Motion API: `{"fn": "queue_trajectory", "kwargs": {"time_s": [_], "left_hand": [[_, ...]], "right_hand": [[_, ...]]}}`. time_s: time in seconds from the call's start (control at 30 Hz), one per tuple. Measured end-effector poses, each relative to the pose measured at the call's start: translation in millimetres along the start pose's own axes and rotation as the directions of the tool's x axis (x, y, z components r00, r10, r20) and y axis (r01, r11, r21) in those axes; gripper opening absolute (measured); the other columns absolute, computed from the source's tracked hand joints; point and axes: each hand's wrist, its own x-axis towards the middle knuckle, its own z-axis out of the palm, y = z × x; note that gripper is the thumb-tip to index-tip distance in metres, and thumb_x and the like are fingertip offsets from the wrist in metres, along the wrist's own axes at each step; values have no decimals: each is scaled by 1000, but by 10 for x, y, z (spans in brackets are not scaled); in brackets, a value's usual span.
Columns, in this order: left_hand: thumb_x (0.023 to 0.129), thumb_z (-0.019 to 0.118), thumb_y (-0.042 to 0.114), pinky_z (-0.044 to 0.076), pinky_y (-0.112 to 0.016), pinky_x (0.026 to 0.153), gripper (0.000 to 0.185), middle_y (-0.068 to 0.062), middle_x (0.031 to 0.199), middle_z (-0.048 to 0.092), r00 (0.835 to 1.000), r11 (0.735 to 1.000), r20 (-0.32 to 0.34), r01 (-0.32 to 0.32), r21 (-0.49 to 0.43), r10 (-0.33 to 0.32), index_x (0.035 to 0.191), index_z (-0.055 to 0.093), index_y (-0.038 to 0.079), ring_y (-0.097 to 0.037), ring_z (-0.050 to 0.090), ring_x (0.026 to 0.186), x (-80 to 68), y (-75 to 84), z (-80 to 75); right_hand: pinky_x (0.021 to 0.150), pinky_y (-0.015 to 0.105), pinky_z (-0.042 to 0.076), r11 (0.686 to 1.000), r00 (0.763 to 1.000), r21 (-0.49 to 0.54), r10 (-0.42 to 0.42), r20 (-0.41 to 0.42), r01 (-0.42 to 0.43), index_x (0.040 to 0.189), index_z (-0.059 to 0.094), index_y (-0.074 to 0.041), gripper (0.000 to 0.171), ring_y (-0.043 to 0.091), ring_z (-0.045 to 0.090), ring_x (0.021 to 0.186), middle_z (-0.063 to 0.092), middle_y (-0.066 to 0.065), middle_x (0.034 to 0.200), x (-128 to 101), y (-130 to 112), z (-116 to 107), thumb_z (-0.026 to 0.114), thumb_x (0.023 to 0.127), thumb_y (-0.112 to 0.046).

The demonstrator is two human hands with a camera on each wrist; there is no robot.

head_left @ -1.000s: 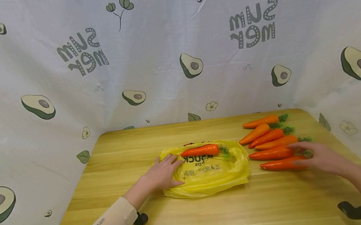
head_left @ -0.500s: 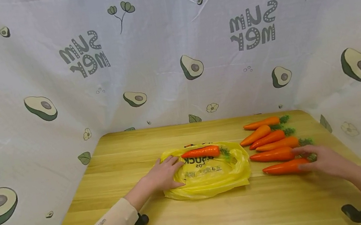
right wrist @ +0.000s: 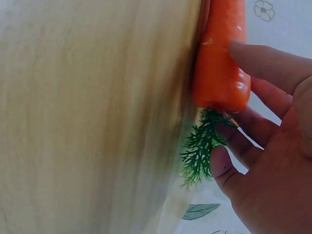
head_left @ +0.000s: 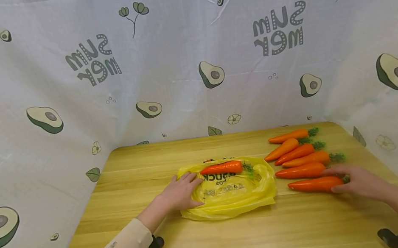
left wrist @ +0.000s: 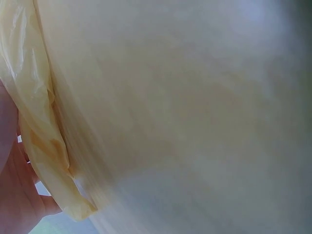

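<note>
Right hand: the right hand [head_left: 360, 182] lay nearest, at the right of the wooden surface [head_left: 216, 241]. Its grip was closing round the leafy end of the nearest carrot [head_left: 316, 184], thumb on one side and fingers [right wrist: 253, 129] curled under the other, though the carrot lay flat and unlifted.

Nearest carrot: front of the row, tip pointing left toward the bag, green top [right wrist: 202, 146] against the palm.

Left hand: the left hand [head_left: 180, 192] rested flat on the left edge of the yellow bag [head_left: 232, 192], fingers straight, pressing the plastic down and gripping nothing.

Bag: flat at the middle of the surface, its mouth not clearly open as far as could be told; the left wrist view showed only blurred plastic [left wrist: 44, 146].

Carrot on bag: one carrot [head_left: 222, 167] lay across the bag's far edge; whether it was inside or on top could not be told.

Other carrots: five more carrots [head_left: 296, 153] lay side by side beyond the held one, just beside it.

Backdrop: an avocado-print cloth [head_left: 189, 57] hung behind.

Risk: held only at its thick end, the carrot could likely tip and slip free, or roll its neighbours. The thin bag might slide or stay closed, since a flat palm alone pinned it.
</note>
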Motion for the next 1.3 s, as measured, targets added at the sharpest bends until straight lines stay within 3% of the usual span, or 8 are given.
{"fn": "queue_trajectory", "kwargs": {"time_s": [0.2, 1.3], "left_hand": [[89, 64, 65, 29, -68, 114, 79, -8, 160, 38, 1000, 1000, 2, 2, 6, -2, 153, 44, 23, -32, 33, 149, 9, 0, 8], [90, 63, 66, 32, -67, 113, 79, -7, 159, 39, 1000, 1000, -3, -4, 27, 4, 153, 44, 23, -31, 35, 148, 18, -8, 15]], "right_hand": [[91, 69, 43, 999, 1000, 28, 28, -2, -28, 123, 69, -1, 47, 59, 54, 117, 62, 34, 127, -7, -2, 23, 81, 83, -23], [92, 68, 45, 1000, 1000, 6, 5, 25, -5, 124, 69, 0, 48, 56, 57, 115, 64, 33, 124, -13, -44, 33, 81, 83, -22]]}}
